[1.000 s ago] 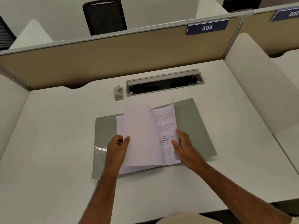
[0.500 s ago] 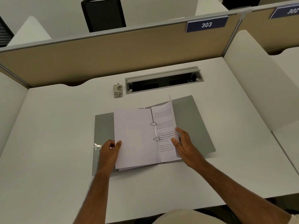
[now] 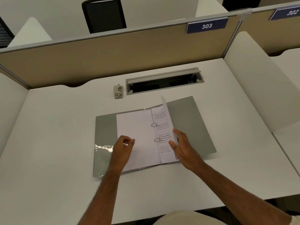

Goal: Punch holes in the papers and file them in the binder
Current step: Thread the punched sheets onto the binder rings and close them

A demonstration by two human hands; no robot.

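A grey binder [image 3: 191, 127] lies open in the middle of the white desk. A blank white sheet [image 3: 138, 124] lies flat on its left half, threaded on the two metal rings [image 3: 154, 124]. My left hand [image 3: 123, 145] rests over this sheet with loosely curled fingers and holds nothing. Printed papers [image 3: 164, 120] stand tilted up on the right of the rings. My right hand [image 3: 180, 143] grips their outer edge, thumb on the printed face and fingers behind. A small beige hole punch [image 3: 118, 92] sits behind the binder, apart from both hands.
An open cable tray [image 3: 164, 83] is set into the desk behind the binder. A tan partition [image 3: 113, 54] with a 303 label closes the back, and white side dividers [image 3: 251, 78] flank the desk. A black chair [image 3: 103, 15] stands beyond the partition.
The sheet that my left hand held raised has turned over to the left and now lies flat on the rings. My left hand has let go of it. My right hand still holds the printed papers.
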